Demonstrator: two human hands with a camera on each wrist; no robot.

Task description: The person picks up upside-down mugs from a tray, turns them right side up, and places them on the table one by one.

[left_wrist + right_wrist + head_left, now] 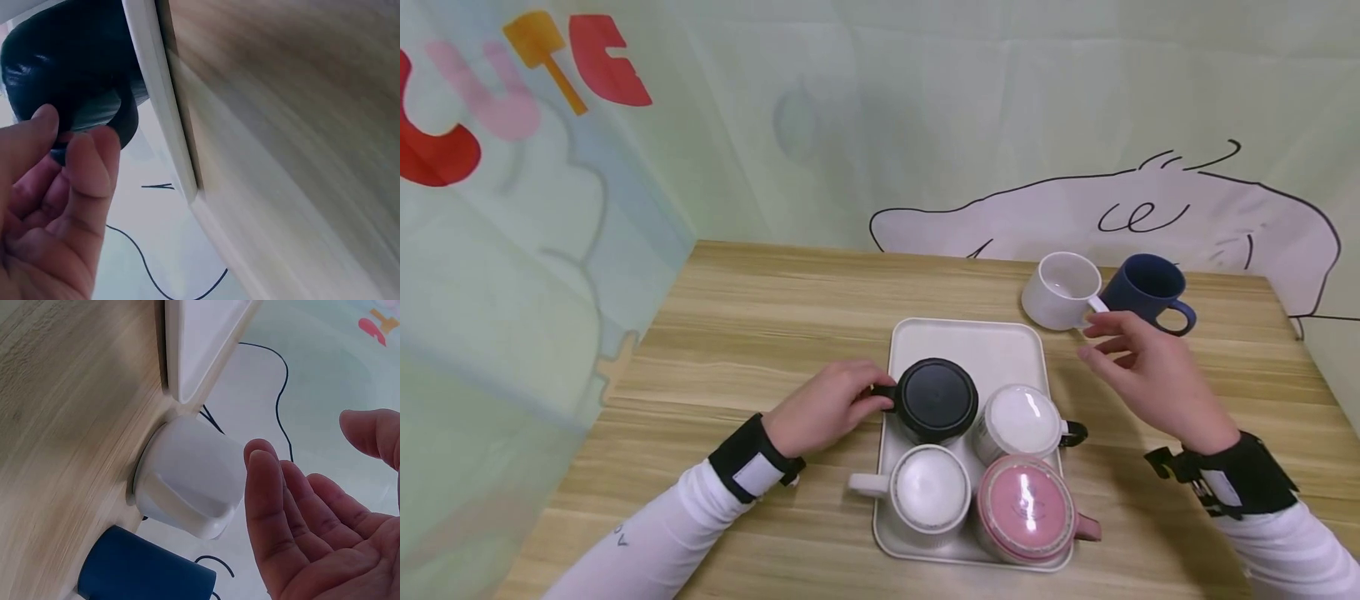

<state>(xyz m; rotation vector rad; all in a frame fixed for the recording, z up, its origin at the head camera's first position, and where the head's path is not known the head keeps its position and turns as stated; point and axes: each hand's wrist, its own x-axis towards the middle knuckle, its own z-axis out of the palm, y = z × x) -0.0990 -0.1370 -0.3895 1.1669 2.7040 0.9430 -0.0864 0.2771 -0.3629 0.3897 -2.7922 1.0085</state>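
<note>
A black mug (937, 398) stands upside down on the white tray (962, 333), its handle pointing left. My left hand (831, 404) pinches that handle between thumb and fingers, as the left wrist view also shows. My right hand (1157, 379) is in the air beside the handle of an upright white mug (1052, 302), fingers apart from the thumb and nothing held. In the right wrist view a gap shows between thumb and fingers, with the white mug (187, 469) beyond the fingertips. Next to it stands an upright dark blue mug (1138, 292).
Upside down on the tray are also a white mug with a black handle (1018, 421), a white mug (931, 487) and a pink mug (1028, 508). Several handles stick out past the tray's rim. A printed cloth (820, 125) hangs behind the wooden table (760, 317).
</note>
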